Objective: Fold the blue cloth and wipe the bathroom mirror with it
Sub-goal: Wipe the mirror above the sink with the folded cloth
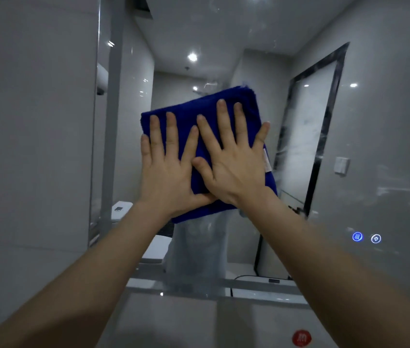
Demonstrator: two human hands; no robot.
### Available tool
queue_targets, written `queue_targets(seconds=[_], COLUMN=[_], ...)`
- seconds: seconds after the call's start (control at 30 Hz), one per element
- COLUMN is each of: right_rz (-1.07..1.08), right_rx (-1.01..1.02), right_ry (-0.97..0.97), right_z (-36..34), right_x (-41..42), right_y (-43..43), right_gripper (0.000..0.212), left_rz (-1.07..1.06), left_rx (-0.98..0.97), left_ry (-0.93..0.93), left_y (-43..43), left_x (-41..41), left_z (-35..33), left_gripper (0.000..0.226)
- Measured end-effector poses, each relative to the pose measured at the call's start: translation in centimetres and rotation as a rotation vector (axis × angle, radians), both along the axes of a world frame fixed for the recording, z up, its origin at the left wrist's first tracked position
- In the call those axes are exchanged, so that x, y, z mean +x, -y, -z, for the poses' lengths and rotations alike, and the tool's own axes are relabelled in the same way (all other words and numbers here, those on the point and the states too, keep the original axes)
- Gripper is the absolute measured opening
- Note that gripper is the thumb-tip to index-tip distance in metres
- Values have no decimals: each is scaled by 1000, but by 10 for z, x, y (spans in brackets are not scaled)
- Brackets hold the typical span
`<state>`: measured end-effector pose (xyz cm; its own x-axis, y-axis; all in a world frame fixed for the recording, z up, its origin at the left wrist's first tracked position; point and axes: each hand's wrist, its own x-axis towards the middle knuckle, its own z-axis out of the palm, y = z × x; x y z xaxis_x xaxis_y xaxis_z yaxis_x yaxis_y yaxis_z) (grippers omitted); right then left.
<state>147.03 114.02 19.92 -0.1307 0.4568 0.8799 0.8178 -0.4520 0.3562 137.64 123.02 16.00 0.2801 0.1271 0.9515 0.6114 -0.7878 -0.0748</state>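
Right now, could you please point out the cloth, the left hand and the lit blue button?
cloth (189,109): head view, upper part above the fingertips.
left hand (166,177): head view, back of the hand.
blue button (357,236): head view, its lit centre.

There is one view only, from a wide-angle camera worn on the person's head. It faces forward and a little down, square onto the bathroom mirror (387,146), and sits near enough that the glass fills most of the frame. The forearms enter from 7 and 5 o'clock and reach the left hand (171,172) and right hand (235,169) near the centre. Straight edges bow toward the rim.
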Motion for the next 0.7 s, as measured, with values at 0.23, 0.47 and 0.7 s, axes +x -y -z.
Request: queue_targets(seconds=[0.23, 0.47, 0.7], right_rz=[-73, -1, 39], right_rx=[-155, -267, -270], right_ry=[107, 88, 61], right_z=[73, 143, 154], right_x=[-21, -31, -32], right_y=[-18, -17, -17], right_gripper=[63, 59, 59], left_rz=[-8, -38, -29], left_rx=[-229, -392, -421], left_ry=[82, 30, -31], left_y=[-7, 2, 1], left_x=[-14, -24, -29], left_z=[100, 173, 177], left_gripper=[114, 114, 113])
